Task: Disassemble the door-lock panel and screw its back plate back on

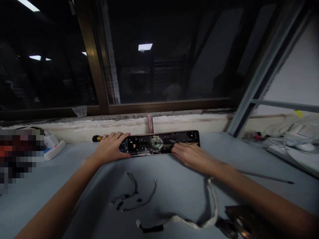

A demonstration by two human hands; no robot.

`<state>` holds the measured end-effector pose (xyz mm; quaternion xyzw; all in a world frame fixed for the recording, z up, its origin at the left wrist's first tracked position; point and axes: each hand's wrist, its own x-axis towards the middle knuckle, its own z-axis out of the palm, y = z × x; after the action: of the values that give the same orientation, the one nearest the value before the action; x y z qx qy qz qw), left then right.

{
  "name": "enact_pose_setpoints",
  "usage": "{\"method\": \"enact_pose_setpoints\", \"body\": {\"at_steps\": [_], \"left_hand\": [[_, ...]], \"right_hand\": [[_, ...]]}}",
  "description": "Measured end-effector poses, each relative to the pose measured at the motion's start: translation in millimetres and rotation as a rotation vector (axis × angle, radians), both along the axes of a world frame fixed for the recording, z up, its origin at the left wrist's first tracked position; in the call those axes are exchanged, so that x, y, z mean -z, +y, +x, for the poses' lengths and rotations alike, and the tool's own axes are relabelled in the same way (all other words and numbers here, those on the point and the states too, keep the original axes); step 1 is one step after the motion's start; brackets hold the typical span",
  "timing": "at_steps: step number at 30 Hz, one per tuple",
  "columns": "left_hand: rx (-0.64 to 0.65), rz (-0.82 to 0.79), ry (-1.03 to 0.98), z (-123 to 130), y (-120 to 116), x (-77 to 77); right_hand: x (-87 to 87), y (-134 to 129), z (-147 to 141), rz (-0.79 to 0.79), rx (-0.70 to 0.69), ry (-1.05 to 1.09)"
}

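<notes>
Hands (112, 146) grip a long black device (163, 142); a pale cable (191, 224) and loose wires (133, 196) lie nearer.

Bare left hand (113, 146) observed palm down, thumb and fingers spread apart. Bare right hand (185, 153) has fingers curled together. Both bare forearms extend forward, converging.
</notes>
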<state>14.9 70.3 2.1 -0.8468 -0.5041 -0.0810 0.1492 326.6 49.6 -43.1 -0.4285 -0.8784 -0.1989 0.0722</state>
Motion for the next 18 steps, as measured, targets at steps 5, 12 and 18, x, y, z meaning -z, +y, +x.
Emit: {"method": "enact_pose_setpoints", "body": {"at_steps": [5,12,18], "left_hand": [[-0.025,0.011,0.003,3.4,0.0,1.5],[-0.051,0.035,-0.01,6.7,-0.7,2.6],[-0.108,-0.035,0.012,15.4,-4.3,-4.1]], "right_hand": [[-2.7,-2.1,-1.1,0.009,0.015,-0.013],[-3.2,0.0,1.6,-0.009,0.072,0.046],[-2.2,2.7,15.6,-0.067,0.05,0.087]]}}
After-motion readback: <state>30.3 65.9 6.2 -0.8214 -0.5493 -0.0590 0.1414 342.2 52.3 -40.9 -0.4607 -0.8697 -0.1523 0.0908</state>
